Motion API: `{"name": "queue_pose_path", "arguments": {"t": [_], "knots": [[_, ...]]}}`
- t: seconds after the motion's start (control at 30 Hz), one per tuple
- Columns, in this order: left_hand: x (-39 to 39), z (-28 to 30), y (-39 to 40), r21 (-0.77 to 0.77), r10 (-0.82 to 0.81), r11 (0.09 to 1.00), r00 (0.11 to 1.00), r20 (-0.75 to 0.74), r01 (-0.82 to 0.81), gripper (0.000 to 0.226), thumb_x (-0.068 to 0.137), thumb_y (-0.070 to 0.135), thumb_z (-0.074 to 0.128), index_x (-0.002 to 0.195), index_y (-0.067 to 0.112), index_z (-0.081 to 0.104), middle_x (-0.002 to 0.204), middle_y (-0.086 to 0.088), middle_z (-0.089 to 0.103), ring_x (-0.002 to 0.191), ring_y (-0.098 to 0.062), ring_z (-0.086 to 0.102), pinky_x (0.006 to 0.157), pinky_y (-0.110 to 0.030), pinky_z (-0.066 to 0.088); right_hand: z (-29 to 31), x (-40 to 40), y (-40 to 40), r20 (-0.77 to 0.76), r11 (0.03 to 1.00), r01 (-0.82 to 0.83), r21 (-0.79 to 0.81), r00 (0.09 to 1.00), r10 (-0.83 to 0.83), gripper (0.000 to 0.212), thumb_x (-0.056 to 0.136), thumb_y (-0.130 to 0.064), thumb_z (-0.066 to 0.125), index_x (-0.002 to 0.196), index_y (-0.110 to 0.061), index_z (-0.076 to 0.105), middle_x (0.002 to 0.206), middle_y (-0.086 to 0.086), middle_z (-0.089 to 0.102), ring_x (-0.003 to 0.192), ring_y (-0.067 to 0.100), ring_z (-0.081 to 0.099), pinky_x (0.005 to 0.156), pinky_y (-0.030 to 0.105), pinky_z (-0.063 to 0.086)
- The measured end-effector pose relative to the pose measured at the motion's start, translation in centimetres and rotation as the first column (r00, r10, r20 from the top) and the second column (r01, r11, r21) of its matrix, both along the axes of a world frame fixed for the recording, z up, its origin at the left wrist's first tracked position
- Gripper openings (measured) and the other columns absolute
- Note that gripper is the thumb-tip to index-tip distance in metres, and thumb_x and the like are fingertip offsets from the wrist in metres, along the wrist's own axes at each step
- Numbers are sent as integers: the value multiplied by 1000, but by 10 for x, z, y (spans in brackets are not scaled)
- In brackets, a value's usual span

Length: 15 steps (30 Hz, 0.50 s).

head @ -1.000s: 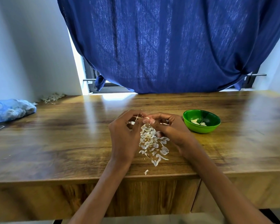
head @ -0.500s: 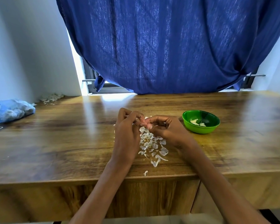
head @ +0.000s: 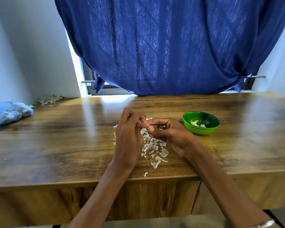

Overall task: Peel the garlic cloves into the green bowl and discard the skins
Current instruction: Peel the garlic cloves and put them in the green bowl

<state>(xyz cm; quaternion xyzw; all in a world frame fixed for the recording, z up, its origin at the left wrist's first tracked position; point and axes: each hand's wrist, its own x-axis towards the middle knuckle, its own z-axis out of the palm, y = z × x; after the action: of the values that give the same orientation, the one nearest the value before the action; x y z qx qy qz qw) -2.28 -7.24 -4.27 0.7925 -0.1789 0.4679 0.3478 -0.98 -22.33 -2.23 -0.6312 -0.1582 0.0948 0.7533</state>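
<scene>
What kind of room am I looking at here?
Probably a home room, not a fitted kitchen: a glossy wooden table stands against a window draped with a dark blue fabric curtain, beside plain white walls.

Change over the last second: left hand has turned upright, its knuckles raised and fingers curled more tightly; right hand fingertips have closed in against the left grip above the skins

A blue curtain hangs behind the wooden counter, a blue bag at its far left
</scene>
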Motion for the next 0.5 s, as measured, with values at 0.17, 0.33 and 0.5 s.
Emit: {"name": "queue_pose_path", "arguments": {"t": [0.17,0.33,0.5], "knots": [[-2,1,-1,-8,8,1000,1000,25,-8,30,81,-26,52,94,-4,68,93,-2,47,80,-3,42,75,-2,37,0,-1,0,-5,998,-5,64,1000,5,31,64,-6,76,95,-9,75,84,5,77,80,10,72,72,18,57],[-1,1,0,-103,-8,995,1000,-28,5,35,82,-25,49,97,0,67,100,-3,48,83,0,45,78,-4,39,0,-2,0,28,1000,21,4,999,-21,39,63,-15,81,102,-17,76,92,3,76,90,15,73,81,24,58],[0,1,0,-118,-21,993,999,-38,16,38,81,-25,47,101,2,66,104,-5,48,95,11,48,80,-4,40,1,-3,3,-16,998,53,-30,998,-53,38,73,-31,74,105,-10,77,101,8,77,90,15,72,78,23,59]]}}
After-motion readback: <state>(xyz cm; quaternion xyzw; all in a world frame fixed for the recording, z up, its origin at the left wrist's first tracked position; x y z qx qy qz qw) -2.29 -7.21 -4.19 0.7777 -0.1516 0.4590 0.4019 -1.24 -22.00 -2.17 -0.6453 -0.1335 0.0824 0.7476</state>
